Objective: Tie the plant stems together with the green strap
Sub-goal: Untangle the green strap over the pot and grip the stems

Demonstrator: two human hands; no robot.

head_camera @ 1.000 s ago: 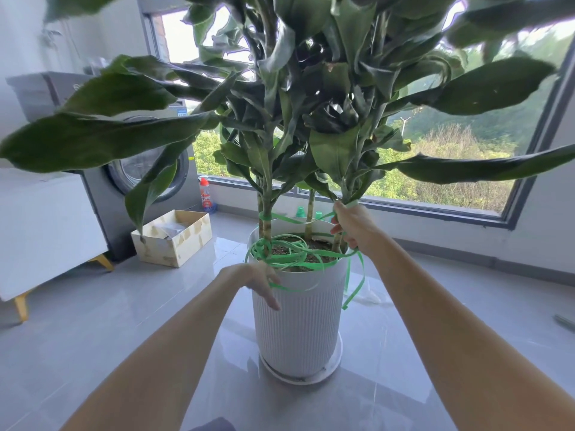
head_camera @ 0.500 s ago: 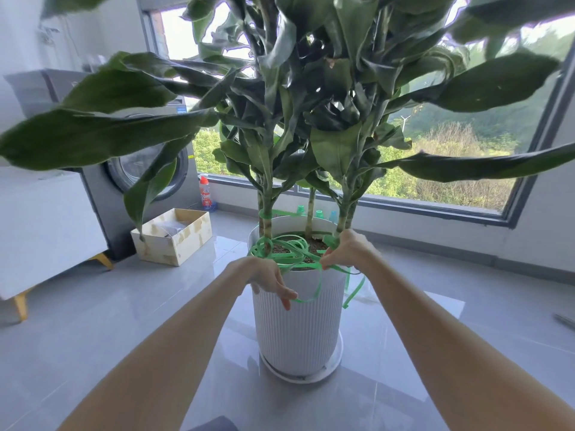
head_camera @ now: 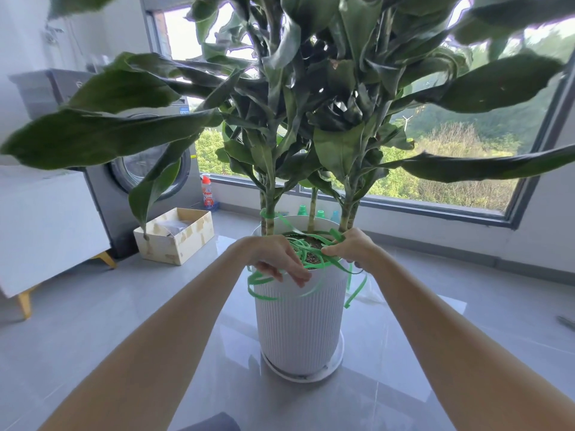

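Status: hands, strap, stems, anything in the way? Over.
Grip: left hand and right hand on green strap over white pot. Strap loosely tangled, one wrap on left stem; stems not yet tied together. Tangle is the obstacle.

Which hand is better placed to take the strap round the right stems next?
Right, likely. The right hand pinches the green strap beside those stems; the left hand holds loose loops at the white pot's front rim.

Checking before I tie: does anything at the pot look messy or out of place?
Yes: the green strap lies in a loose tangle over the soil, loops spilling over the white pot rim, one end dangling down its right side.
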